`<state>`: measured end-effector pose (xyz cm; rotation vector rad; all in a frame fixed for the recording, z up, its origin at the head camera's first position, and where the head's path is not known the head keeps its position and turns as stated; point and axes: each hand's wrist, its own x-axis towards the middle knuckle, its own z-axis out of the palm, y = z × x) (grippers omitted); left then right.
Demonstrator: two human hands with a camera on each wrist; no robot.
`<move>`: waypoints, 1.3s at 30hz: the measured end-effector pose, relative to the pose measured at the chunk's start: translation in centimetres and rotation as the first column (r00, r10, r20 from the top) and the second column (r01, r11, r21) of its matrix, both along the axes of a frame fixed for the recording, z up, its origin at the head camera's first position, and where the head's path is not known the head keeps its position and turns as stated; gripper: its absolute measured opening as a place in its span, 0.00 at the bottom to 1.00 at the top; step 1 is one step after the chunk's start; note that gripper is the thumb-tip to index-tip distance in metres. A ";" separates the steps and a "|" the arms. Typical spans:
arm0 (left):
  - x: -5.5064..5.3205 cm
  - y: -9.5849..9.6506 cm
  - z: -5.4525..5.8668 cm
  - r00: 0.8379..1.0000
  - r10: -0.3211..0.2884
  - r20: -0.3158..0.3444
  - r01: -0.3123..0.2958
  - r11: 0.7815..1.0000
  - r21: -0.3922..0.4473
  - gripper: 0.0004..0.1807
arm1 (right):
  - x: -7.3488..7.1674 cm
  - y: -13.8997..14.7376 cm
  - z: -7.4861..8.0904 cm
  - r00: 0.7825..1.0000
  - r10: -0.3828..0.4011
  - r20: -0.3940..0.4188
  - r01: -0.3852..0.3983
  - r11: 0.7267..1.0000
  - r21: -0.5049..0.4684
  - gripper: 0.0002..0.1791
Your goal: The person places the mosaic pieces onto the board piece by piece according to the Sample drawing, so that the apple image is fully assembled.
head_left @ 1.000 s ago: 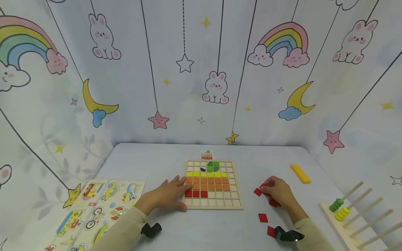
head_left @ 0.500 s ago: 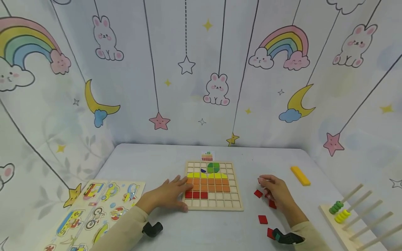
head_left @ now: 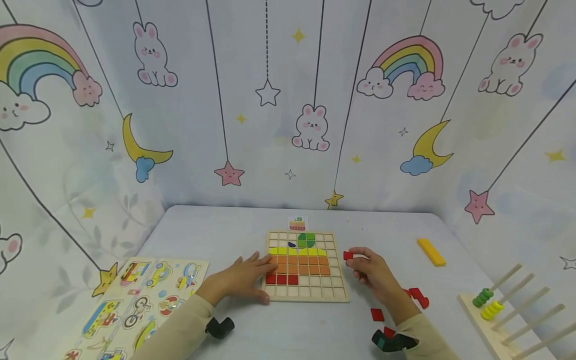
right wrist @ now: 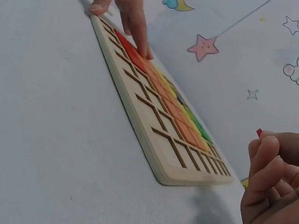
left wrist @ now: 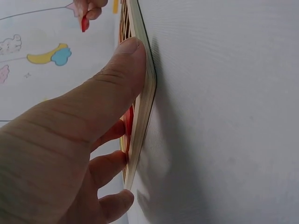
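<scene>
A wooden grid board [head_left: 336, 291] lies mid-table, holding green, yellow and orange pieces and a short red row [head_left: 281, 279] at its lower left. My left hand [head_left: 238, 278] rests on its left side, fingers spread over the edge; in the left wrist view the thumb [left wrist: 128, 58] lies along the board's rim [left wrist: 145, 102]. My right hand [head_left: 372, 275] pinches a red square tile [head_left: 348, 255] between thumb and forefinger, just right of the board. Only a corner of that tile [right wrist: 259, 133] shows in the right wrist view. Loose red tiles [head_left: 377, 314] lie around the right forearm.
Behind the board is a small picture card [head_left: 298, 223]. A yellow-orange bar [head_left: 431, 252] lies at the right. A wooden peg rack [head_left: 499, 320] with green and yellow beads stands at the right edge. Picture puzzle boards [head_left: 148, 300] lie at the left.
My right hand has lifted a red tile from the loose ones and carried it left, close to the board. My left hand stays on the board's left side.
</scene>
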<state>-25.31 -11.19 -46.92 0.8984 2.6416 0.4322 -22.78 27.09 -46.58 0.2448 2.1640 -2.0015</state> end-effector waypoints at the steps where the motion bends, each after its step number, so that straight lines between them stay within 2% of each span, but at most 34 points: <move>1: 0.0 0.0 0.0 1.000 0.000 0.000 0.000 1.000 0.000 0.50 | 0.0 -0.3 -0.1 1.000 0.009 0.002 -0.009 1.000 -0.001 0.28; 8: 0.3 0.1 0.4 1.000 -0.007 -0.004 0.007 1.000 0.012 0.50 | 0.5 -3.1 -0.7 0.993 0.120 0.014 -0.121 0.992 0.044 0.24; 13: 0.4 0.2 0.6 1.000 -0.012 -0.019 0.012 1.000 -0.001 0.50 | 0.7 -6.1 -1.3 0.973 0.227 0.029 -0.229 0.963 0.143 0.23; 15: 0.4 0.2 0.6 1.000 -0.013 -0.022 0.013 1.000 -0.004 0.50 | 0.8 -7.2 -1.5 0.964 0.265 0.010 -0.259 0.934 0.247 0.21; 17: 0.5 0.2 0.7 1.000 -0.012 -0.023 0.012 1.000 -0.006 0.50 | 0.8 -8.3 -1.5 0.956 0.291 -0.025 -0.262 0.894 0.364 0.19; 21: 0.5 0.3 0.8 1.000 -0.010 -0.026 0.010 1.000 -0.010 0.50 | 0.9 -9.8 -1.3 0.947 0.308 -0.094 -0.205 0.801 0.563 0.16; 22: 0.5 0.3 0.8 1.000 -0.008 -0.024 0.008 1.000 -0.011 0.50 | 0.9 -10.1 -1.3 0.947 0.306 -0.100 -0.193 0.788 0.585 0.16; 25: 0.4 0.3 0.7 1.000 -0.006 -0.022 0.006 1.000 -0.013 0.50 | 1.0 -10.5 -1.2 0.945 0.305 -0.115 -0.177 0.776 0.606 0.16; 28: 0.4 0.4 0.6 1.000 -0.008 -0.023 0.008 1.000 -0.015 0.50 | 1.2 -10.5 -1.2 0.947 0.298 -0.116 -0.170 0.777 0.605 0.16; 30: 0.4 0.3 0.6 1.000 -0.012 -0.025 0.011 1.000 -0.013 0.50 | 1.3 -10.1 -1.3 0.953 0.281 -0.115 -0.163 0.793 0.587 0.16; 33: 0.4 0.3 0.7 1.000 -0.015 -0.026 0.015 1.000 -0.011 0.50 | 1.4 -8.6 -0.9 0.969 0.227 -0.101 -0.145 0.847 0.512 0.18; 35: 0.4 0.3 0.7 1.000 -0.014 -0.022 0.014 1.000 -0.008 0.50 | 1.5 -6.7 -0.5 0.981 0.172 -0.087 -0.122 0.903 0.412 0.20; 37: 0.4 0.3 0.7 1.000 -0.012 -0.012 0.012 1.000 -0.006 0.49 | 1.7 -4.1 0.0 0.992 0.100 -0.073 -0.072 0.946 0.317 0.22; 39: 0.4 0.3 0.7 1.000 -0.011 -0.004 0.011 1.000 -0.007 0.49 | 2.0 -1.4 0.1 0.998 0.021 -0.062 -0.006 0.971 0.238 0.24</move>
